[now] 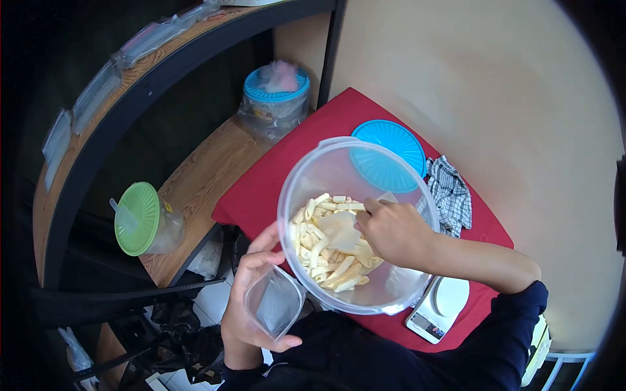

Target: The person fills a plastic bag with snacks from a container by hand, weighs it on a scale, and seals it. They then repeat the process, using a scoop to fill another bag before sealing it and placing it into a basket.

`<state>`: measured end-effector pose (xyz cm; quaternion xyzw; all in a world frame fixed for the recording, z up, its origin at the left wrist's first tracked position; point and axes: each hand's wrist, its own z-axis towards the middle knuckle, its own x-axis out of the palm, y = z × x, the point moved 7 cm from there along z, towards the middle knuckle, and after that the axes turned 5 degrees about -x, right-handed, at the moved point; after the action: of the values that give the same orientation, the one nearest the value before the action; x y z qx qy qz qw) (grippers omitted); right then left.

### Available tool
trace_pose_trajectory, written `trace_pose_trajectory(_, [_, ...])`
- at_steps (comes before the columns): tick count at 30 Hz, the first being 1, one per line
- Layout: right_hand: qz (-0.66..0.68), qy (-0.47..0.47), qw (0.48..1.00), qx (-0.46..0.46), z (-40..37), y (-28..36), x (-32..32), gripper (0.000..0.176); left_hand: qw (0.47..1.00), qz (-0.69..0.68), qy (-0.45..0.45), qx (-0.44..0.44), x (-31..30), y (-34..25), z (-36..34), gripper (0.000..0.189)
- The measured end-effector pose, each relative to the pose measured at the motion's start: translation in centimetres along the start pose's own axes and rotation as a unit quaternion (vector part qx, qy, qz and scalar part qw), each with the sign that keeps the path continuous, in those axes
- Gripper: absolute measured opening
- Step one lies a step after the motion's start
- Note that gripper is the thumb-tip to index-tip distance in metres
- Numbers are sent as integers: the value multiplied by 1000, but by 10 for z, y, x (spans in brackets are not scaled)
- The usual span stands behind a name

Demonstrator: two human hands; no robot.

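Note:
A big translucent plastic tub (319,159) leans toward me over the red cloth. Pale tube-shaped snack pieces (342,272) lie in its lower part. My right hand (399,231) reaches inside, its fingers closed on a whitish translucent scoop (338,229) that rests among the pieces. At the tub's near left side, my left hand (242,311) is curled round a clear plastic bag (279,301) with its mouth spread upward. Fingers of that hand also come up against the tub's outer wall. Nothing shows inside the bag.
A white digital scale (438,313) stands right of the tub. Behind it lie a blue lid (389,146) and a checked cloth (450,195). On the wooden shelf stand a green-lidded jar (138,218) and a blue-lidded tub (277,98). Plastic bags (94,98) lie along the upper shelf.

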<state>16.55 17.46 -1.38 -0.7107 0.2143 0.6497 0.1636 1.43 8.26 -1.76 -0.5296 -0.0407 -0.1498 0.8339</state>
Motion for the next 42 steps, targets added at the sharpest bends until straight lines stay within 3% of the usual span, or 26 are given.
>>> trace_pose_trajectory(7, [-11,23,999,34,-5,-4,15,20,1000,-3,-7,-9,10,-1,8,87])
trace_pose_trajectory(12, [161,42,986,22,-13,3,17,21,998,46,23,-33,25,3,7,85])
trace_pose_trajectory(22, [296,44,954,11,-8,-16,18,25,999,29,-10,-34,17,7,-4,89])
trace_pose_trajectory(27, [333,-41,942,-28,-12,-21,-2,24,998,26,-49,-24,2,10,-14,92])
trace_pose_trajectory(33, [338,-98,936,-26,-22,-28,-36,23,988,47,-106,-101,-18,6,-26,96])
trace_pose_trajectory(34, [337,-101,936,-29,-24,-29,-42,23,977,80,-121,-154,-28,2,-29,95])
trace_pose_trajectory(35, [327,-101,939,-31,-25,-31,-47,23,978,83,-123,-150,-31,-11,-26,95])
trace_pose_trajectory(37, [316,-103,943,-36,-27,-34,-59,23,916,360,-79,-158,-30,-39,-7,94])
trace_pose_trajectory(39, [282,-118,952,-32,-29,-38,-71,23,897,415,-94,-120,-19,-60,16,90])
trace_pose_trajectory(41, [262,-140,954,-41,-31,-41,-85,24,816,566,-57,-106,-3,-65,40,86])
trace_pose_trajectory(42, [263,-131,955,-28,-31,-43,-94,25,834,534,-67,-125,4,-64,52,83])
